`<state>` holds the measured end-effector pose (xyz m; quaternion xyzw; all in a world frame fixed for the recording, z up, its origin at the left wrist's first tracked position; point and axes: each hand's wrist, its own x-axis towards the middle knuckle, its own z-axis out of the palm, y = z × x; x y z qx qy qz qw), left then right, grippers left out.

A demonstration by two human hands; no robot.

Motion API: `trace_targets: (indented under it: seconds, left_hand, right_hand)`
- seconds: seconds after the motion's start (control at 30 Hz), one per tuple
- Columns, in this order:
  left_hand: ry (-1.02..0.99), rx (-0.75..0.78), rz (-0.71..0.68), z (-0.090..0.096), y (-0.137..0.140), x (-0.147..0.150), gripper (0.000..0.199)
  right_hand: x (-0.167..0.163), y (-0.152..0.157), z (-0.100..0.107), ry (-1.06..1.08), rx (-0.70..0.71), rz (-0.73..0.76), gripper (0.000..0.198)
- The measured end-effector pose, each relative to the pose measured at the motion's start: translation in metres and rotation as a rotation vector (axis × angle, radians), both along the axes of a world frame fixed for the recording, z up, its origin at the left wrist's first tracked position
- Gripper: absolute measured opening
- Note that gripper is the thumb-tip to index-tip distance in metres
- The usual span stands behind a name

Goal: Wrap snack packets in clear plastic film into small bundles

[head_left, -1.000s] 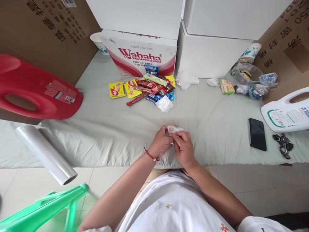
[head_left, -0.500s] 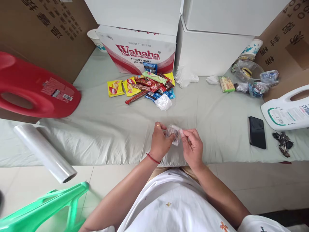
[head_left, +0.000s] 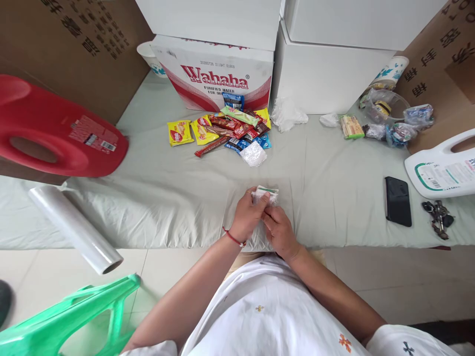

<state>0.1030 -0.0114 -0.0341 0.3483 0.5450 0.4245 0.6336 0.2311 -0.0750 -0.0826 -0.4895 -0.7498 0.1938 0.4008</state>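
A small packet in clear plastic wrap point(head_left: 273, 200), with a white and green strip along its top, is between my hands above the cloth-covered surface. My left hand point(head_left: 249, 213) is closed on it, the thumb lying across its front. My right hand point(head_left: 281, 231) has its fingers curled and pinched at the packet's lower edge, close against my left thumb; its fingertips are partly hidden. Beyond my hands lies a pile of snack packets point(head_left: 237, 126), with a flat clear-wrapped packet point(head_left: 254, 154) at its near edge.
A plastic-wrap roll point(head_left: 76, 230) and a red jug point(head_left: 63, 131) lie at left. A black phone point(head_left: 398, 201), keys point(head_left: 438, 219) and a white jug point(head_left: 445, 168) are at right. Wrapped snacks point(head_left: 351, 127), crumpled plastic point(head_left: 288, 114) and a Wahaha box point(head_left: 215, 74) stand farther back.
My right hand has moved left and down, from the packet's upper right corner to its lower edge. The packet has turned, and its green strip now shows on top.
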Motion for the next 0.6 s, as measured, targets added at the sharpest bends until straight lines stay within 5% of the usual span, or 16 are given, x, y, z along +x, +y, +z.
trace_targets:
  seconds: [0.2, 0.27, 0.4, 0.5, 0.6]
  left_hand:
    - [0.603, 0.306, -0.102, -0.008, -0.002, 0.007, 0.031]
    - [0.641, 0.317, -0.074, -0.010, -0.002, 0.008, 0.033]
    - [0.661, 0.315, -0.024, -0.011, -0.005, 0.014, 0.037]
    - [0.666, 0.332, -0.004, -0.011, -0.007, 0.024, 0.036]
    - [0.591, 0.331, -0.001, -0.012, -0.009, 0.031, 0.039]
  right_hand:
    - [0.013, -0.004, 0.020, 0.095, -0.184, 0.124, 0.037]
    - [0.023, -0.004, 0.028, 0.262, -0.242, 0.043, 0.029]
    - [0.029, 0.007, 0.032, 0.547, -0.346, -0.417, 0.035]
    - [0.016, 0.021, 0.027, 0.418, -0.446, -0.461, 0.057]
    - [0.002, 0.032, 0.023, 0.195, -0.424, -0.435, 0.058]
